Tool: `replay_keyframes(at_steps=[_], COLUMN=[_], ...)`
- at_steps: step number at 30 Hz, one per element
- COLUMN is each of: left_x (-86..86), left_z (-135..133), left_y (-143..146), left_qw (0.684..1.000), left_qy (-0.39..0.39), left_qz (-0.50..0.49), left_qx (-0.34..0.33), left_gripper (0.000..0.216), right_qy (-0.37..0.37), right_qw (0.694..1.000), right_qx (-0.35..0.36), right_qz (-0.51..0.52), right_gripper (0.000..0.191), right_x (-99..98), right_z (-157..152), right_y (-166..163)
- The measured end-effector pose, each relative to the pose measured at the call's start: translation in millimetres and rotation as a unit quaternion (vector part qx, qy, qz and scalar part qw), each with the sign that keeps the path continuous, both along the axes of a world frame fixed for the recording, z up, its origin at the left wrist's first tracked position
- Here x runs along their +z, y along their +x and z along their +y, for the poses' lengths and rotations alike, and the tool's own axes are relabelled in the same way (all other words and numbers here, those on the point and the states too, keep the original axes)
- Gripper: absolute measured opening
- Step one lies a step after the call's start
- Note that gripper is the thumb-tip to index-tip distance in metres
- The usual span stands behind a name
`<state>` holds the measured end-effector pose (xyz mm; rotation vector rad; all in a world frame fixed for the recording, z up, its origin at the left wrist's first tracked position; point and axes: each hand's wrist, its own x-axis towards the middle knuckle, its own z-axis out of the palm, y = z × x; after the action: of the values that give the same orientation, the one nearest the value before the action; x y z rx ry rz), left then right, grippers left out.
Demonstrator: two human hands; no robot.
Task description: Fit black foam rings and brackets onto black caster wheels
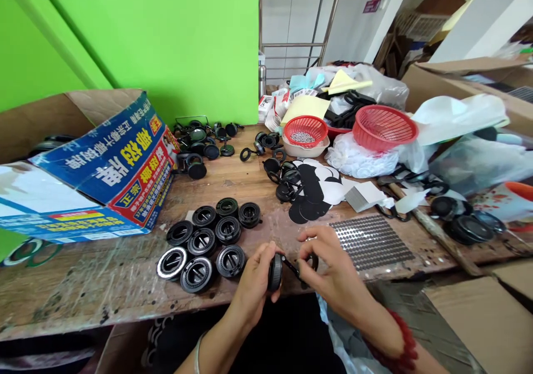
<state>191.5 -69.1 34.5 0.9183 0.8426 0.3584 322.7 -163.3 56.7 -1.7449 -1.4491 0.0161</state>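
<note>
My left hand point(255, 279) is closed round a black, ridged round base point(275, 272), held on edge above the front of the table. A thin black arm point(291, 265) reaches from the base toward my right hand point(328, 268). That hand pinches the ring-like black end point(311, 260) of the arm between thumb and fingers, partly hiding it. To the left of my hands stand several similar black round bases point(201, 242) in a loose group, slotted faces up. One of them point(172, 263) has a bright silvery rim.
A blue carton point(104, 163) stands at left. Black assembled pieces point(197, 138) lie behind the bases. Black paper discs point(310, 188), a sheet of small silvery dots point(370, 240), red baskets point(385, 126) and a long wooden handle point(437, 232) occupy the right side.
</note>
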Motion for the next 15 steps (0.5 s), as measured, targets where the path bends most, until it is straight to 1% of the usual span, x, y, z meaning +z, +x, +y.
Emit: replay_keyframes(at_steps=[3, 7, 10, 15], left_x=[0.4, 0.6, -0.9, -1.4], left_z=[-3.3, -5.8, -5.5, -4.7], left_y=[-0.1, -0.5, -0.1, 0.6], left_qw=[1.000, 1.000, 1.000, 1.000], left_qy=[0.017, 0.021, 0.017, 0.001], left_qz=[-0.002, -0.010, -0.009, -0.002], left_qx=[-0.006, -0.006, -0.009, -0.007], left_gripper=[0.059, 0.056, 0.056, 0.058], right_qy=[-0.001, -0.002, 0.000, -0.010], right_qw=[1.000, 1.000, 1.000, 0.999], right_qx=[0.010, 0.005, 0.003, -0.003], right_qz=[0.005, 0.008, 0.013, 0.050], right_gripper=[0.017, 0.018, 0.017, 0.016], right_x=[-8.5, -18.6, -19.0, -17.3], right_z=[8.2, 12.6, 13.1, 12.3], right_y=[-11.7, -12.9, -12.8, -14.1])
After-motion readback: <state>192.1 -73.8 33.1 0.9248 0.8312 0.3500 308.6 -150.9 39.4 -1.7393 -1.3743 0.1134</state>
